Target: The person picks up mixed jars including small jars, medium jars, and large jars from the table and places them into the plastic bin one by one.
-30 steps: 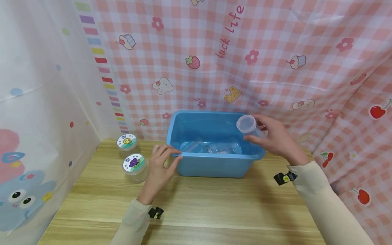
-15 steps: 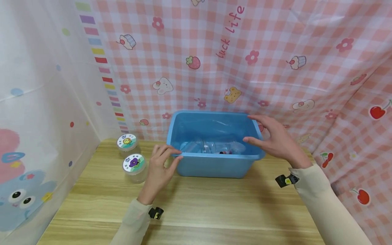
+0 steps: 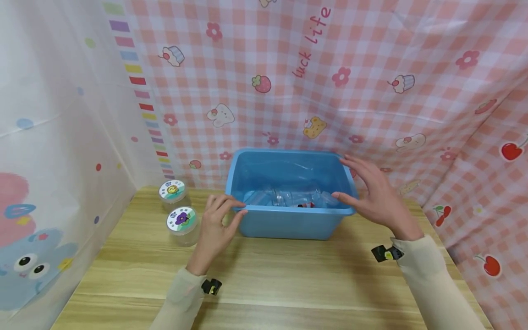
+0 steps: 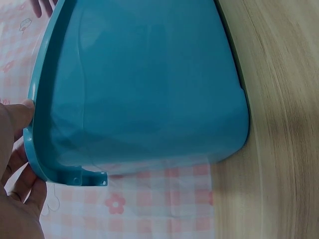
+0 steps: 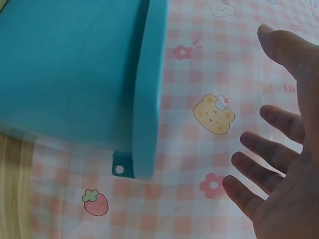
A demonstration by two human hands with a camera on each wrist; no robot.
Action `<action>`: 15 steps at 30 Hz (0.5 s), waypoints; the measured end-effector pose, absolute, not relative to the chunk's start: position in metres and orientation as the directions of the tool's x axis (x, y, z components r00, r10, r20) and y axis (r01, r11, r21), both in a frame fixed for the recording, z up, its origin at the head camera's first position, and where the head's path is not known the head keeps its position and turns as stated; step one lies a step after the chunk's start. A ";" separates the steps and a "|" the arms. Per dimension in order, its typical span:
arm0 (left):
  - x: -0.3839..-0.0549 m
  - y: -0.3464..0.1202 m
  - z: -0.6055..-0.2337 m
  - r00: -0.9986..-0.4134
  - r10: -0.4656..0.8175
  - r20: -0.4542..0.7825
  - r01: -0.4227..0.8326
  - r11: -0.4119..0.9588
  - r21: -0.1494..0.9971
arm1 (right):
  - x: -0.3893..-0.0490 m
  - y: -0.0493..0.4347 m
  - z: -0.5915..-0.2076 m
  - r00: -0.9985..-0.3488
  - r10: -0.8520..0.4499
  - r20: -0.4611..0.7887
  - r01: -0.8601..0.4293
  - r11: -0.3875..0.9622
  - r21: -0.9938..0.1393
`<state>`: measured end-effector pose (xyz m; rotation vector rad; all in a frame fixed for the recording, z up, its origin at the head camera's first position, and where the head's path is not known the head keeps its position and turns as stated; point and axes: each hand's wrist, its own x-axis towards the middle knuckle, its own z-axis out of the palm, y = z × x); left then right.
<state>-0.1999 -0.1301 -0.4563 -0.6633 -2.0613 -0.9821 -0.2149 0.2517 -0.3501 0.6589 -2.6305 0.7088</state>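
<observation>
A blue plastic bin [image 3: 288, 224] stands on the table against the cloth backdrop. Several clear plastic jars [image 3: 284, 198] lie on their sides inside it, partly hidden by its front wall. My left hand [image 3: 214, 229] pinches the front left corner of the rim; in the left wrist view, thumb and fingers are on either side of the rim [image 4: 37, 99]. Over the bin's right end is my right hand [image 3: 377, 197], holding nothing. Its fingers [image 5: 271, 149] are spread and loosely bent in the right wrist view, apart from the bin's edge [image 5: 149, 89].
Left of the bin, two clear jars with printed lids stand upright: one with a purple flower [image 3: 181, 219], the other with a yellow design [image 3: 172, 189] farther back. Pink checked cloth [image 3: 268, 55] hangs close behind the wooden table [image 3: 264, 275].
My right hand has let go of a clear jar, which now lies in the bin. That hand has since shifted slightly right with spread fingers. My left hand stays on the rim.
</observation>
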 end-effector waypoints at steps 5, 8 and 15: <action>-0.200 -0.128 -0.455 -0.591 0.131 0.796 0.701 0.572 0.427 | -0.208 0.253 -0.358 -0.812 -0.341 0.473 -0.539 0.749 -0.385; -0.200 -0.127 -0.455 -0.591 0.131 0.796 0.702 0.571 0.427 | -0.204 0.253 -0.363 -0.806 -0.337 0.485 -0.546 0.741 -0.391; -0.200 -0.129 -0.457 -0.592 0.124 0.796 0.703 0.562 0.435 | -0.200 0.249 -0.381 -0.784 -0.313 0.536 -0.563 0.722 -0.402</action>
